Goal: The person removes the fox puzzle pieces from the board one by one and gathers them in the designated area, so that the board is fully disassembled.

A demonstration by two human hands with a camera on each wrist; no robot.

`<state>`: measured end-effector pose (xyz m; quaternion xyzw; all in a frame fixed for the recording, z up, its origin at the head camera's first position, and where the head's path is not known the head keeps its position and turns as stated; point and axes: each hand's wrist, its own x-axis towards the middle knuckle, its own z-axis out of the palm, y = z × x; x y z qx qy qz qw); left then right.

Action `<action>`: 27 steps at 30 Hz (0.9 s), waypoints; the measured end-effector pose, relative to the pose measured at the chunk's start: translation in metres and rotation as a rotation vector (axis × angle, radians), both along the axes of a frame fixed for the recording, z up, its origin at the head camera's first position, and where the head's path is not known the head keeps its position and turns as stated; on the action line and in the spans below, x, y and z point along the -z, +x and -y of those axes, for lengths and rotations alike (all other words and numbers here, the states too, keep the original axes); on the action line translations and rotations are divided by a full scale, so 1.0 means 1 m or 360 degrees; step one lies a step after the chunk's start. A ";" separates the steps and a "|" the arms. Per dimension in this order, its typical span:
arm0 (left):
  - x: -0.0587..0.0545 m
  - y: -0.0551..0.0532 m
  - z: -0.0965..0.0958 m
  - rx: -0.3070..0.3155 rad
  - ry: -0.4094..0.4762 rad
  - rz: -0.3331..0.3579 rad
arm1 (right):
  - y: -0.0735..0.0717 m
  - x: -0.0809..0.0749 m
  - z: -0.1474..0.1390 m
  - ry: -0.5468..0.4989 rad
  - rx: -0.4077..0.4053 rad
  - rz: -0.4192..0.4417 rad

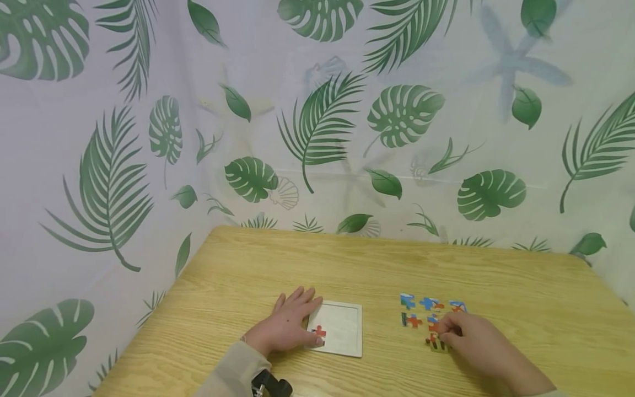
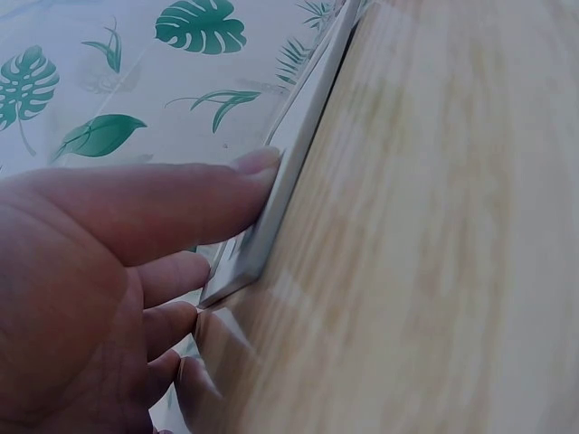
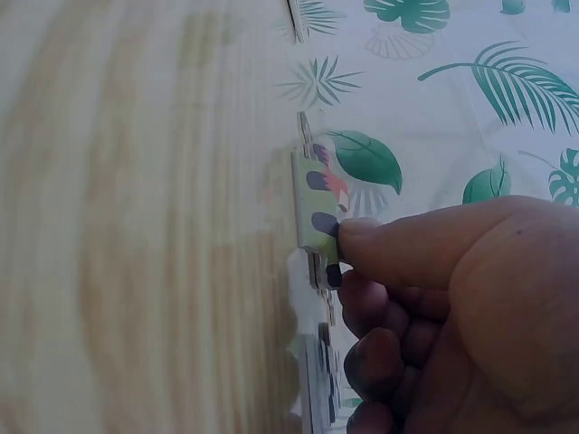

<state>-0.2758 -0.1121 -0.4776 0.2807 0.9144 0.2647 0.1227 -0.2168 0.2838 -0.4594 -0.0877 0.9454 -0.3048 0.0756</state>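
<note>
My left hand lies over the left side of a white square puzzle tray, fingers straight and spread, thumb on its front left corner. Beside that thumb, a red jigsaw piece sits inside the tray. In the left wrist view the thumb presses the rim of the tray. To the right, my right hand pinches a jigsaw piece between thumb and fingers, close over the table. The right wrist view shows this piece with green ground and dark stripes; the other fingers are curled behind.
Several loose jigsaw pieces lie beyond the right hand, among them a blue one and a red one. The wooden table meets a leaf-patterned curtain at the back and left. A black device is on the left wrist.
</note>
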 end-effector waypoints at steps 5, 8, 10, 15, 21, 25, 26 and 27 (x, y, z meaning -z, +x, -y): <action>0.000 0.000 0.000 0.0003 0.0005 0.0009 | -0.001 0.001 -0.004 0.0024 0.0003 0.0010; 0.000 0.001 0.000 0.0004 0.0007 0.0015 | -0.001 0.002 -0.004 0.0025 0.0015 0.0032; 0.000 0.001 -0.001 0.0004 0.0010 0.0017 | -0.001 0.002 -0.005 0.0021 0.0022 0.0046; -0.001 0.001 -0.001 0.0003 0.0007 0.0009 | -0.001 0.004 -0.005 0.0033 0.0028 0.0035; -0.001 0.001 0.000 0.0011 0.0006 0.0004 | -0.002 0.006 -0.003 0.0062 0.0035 0.0013; -0.001 0.001 0.000 0.0016 0.0005 0.0004 | -0.002 0.006 -0.001 0.0073 0.0051 0.0004; -0.002 0.001 0.000 0.0016 0.0006 0.0006 | -0.002 0.006 -0.001 0.0075 0.0054 0.0005; -0.002 0.001 0.000 0.0017 0.0006 0.0007 | -0.002 0.006 -0.001 0.0078 0.0055 0.0004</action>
